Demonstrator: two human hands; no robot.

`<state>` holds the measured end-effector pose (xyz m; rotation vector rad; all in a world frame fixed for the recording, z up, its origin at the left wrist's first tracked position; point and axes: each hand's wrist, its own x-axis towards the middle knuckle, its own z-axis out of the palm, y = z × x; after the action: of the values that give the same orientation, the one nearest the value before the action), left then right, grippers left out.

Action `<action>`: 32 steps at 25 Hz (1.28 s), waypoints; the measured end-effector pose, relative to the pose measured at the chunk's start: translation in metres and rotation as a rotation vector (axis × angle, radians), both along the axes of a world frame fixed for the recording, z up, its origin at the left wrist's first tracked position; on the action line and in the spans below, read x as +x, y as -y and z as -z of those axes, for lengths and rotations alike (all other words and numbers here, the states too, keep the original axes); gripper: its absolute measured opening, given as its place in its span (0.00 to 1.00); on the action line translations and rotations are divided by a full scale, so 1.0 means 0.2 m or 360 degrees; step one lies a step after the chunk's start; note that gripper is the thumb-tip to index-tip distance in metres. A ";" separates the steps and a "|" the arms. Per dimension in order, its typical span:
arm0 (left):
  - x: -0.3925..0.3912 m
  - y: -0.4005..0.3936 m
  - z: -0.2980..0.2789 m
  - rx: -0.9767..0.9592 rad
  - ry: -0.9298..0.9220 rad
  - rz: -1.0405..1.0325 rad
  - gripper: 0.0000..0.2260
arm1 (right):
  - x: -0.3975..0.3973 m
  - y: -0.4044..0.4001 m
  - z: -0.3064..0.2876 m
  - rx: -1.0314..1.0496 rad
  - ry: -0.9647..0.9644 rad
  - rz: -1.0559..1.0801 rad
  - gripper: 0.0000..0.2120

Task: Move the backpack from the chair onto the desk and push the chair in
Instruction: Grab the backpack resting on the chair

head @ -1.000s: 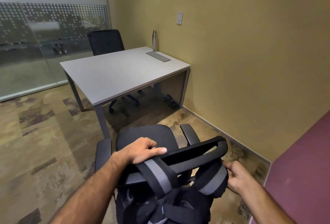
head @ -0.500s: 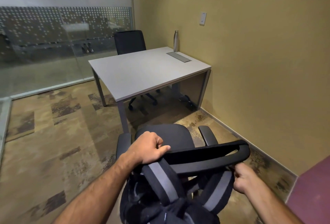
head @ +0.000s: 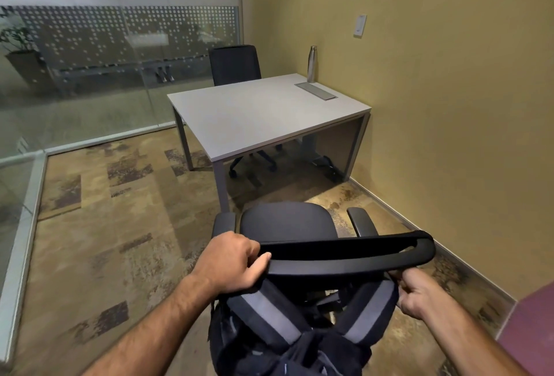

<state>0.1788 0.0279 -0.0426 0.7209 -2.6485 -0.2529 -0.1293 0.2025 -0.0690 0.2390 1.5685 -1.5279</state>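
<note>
Looking down at the black fabric backpack with grey padded straps (head: 287, 333), slung behind the black office chair's curved plastic backrest (head: 344, 255), well apart from the grey rectangular desk (head: 263, 117). I reckon it's soft, saggy and moderately heavy, so I'd lift by the straps near the top. My left hand (head: 230, 261) is curled around the left strap by the backrest end; my right hand (head: 416, 294) is closed on the right strap.
</note>
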 end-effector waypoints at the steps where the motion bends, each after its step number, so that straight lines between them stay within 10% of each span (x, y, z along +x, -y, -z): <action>1: 0.01 -0.02 0.01 -0.0119 0.0013 0.0088 0.21 | 0.01 0.00 0.00 0.0024 -0.0016 -0.0056 0.12; 11: -0.14 -0.21 -0.06 -0.0469 0.0278 0.0620 0.24 | -0.11 -0.14 0.01 0.0235 -0.0009 -0.0347 0.09; 19: -0.52 -0.48 -0.04 -0.0172 0.0429 0.0933 0.22 | -0.35 -0.33 -0.07 0.0360 -0.0147 -0.0254 0.10; 32: -1.49 -0.71 -0.14 0.0080 0.0104 0.1152 0.25 | -0.95 -0.48 -0.57 0.0710 -0.1214 -0.0038 0.07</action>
<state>-0.1196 0.1704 -0.0146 -0.2543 -2.8673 -0.4899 -0.3194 0.2977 0.0458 -0.1442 2.5011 -1.2923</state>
